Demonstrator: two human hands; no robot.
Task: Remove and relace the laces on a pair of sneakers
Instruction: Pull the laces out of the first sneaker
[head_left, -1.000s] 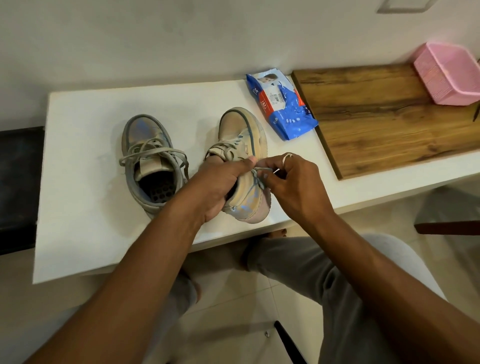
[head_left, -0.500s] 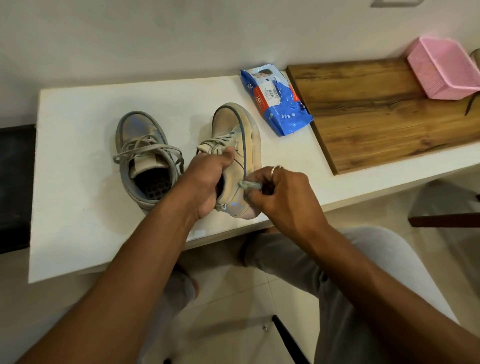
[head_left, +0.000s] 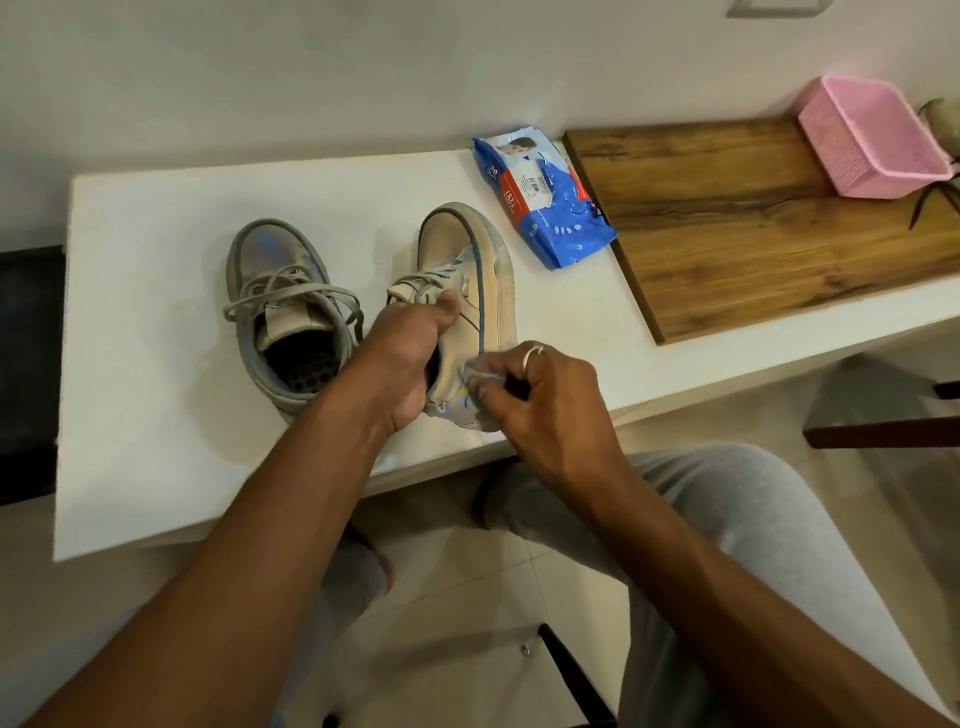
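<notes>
At the bottom of the frame two bare forearms reach upward over knees in grey trousers (head_left: 753, 519), toward the near edge of a white table (head_left: 156, 415). Just right of centre, the right hand (head_left: 545, 400) has its fingers curled tight, thumb and forefinger pinching a pale blue-grey lace (head_left: 474, 375) beside the heel end of the beige sneaker (head_left: 467, 270); a ring (head_left: 532, 353) sits on one finger. The fingers cover the lace past the pinch, so its run cannot be made out. At the centre, the left hand (head_left: 410, 358) grips the same sneaker at its collar: the thumb presses on the tongue and laces, while the other fingers are hidden in or behind the opening.

The beige sneaker rests on the table with its heel at the near edge and its toe pointing up the frame, long axis leaning slightly right, its right side wall showing. The grey sneaker (head_left: 280, 291) stands apart from it at centre left, toe also pointing up the frame, opening toward the camera, laces looped loosely across the tongue.

Farther back, right of upper centre, a blue packet (head_left: 540, 202) lies just beside a wooden board (head_left: 753, 218). A pink basket (head_left: 872, 140) sits on the board at upper right; a dark object beside it is cut off by the frame's right edge and too blurred to identify
</notes>
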